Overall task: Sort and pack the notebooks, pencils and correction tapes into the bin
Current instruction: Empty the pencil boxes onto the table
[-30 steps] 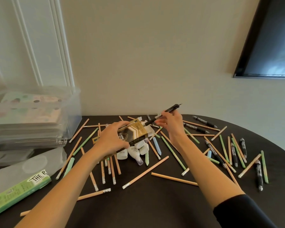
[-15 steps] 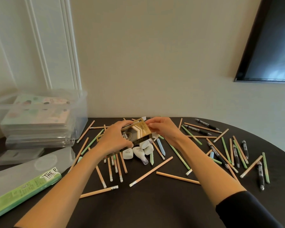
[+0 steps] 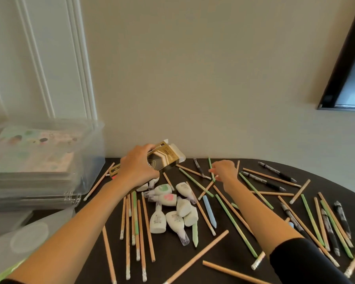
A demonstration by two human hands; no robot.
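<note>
My left hand (image 3: 136,168) grips a black-and-gold pencil box (image 3: 166,158), tilted up with its open flap toward the wall. My right hand (image 3: 223,171) reaches down among the scattered pencils to the box's right, its fingers curled at a green pencil (image 3: 211,168); whether they pinch it I cannot tell. Several white correction tapes (image 3: 173,208) lie in a heap below the box. Wooden and green pencils (image 3: 234,220) and black pens (image 3: 272,184) are strewn over the dark table (image 3: 193,269). The clear bin (image 3: 84,160) at left holds stacked notebooks (image 3: 31,154).
The bin's clear lid (image 3: 29,236) lies flat at the near left, over a green-edged packet (image 3: 10,271). The wall runs just behind the table. A dark-framed screen (image 3: 346,68) hangs at the upper right. The table's rounded edge curves along the right.
My right hand has left the box's opening and moved right and down to the loose pencils, without the black pen it held a second ago. My left hand has lifted the box higher.
</note>
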